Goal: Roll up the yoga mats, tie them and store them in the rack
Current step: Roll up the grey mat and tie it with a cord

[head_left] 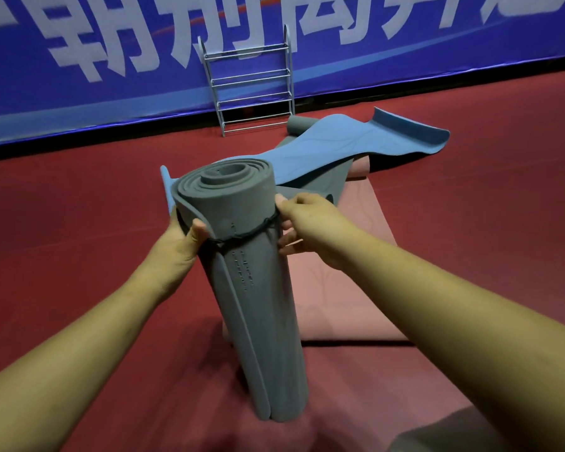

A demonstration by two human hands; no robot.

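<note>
Surface: red floor (79, 223), blue banner (111, 93) behind, wire rack (252, 83) upper centre | Mat: grey rolled mat (258, 305) upright, frame centre, black cord (245, 235) round its top | Hands: left hand (180, 246) grips roll, right hand (310, 223) pinches cord.

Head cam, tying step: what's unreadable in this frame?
All head view:
Cord: knot state unknown; far side behind the roll, ends inside the right hand.
Left hand: fingers hidden behind the roll, only thumb shows.
Far roll: mostly behind the blue mat; tied or not, unclear.
Pink mat: partly covered by roll and blue mat.
Banner: text blurred, cut by top edge.
</note>
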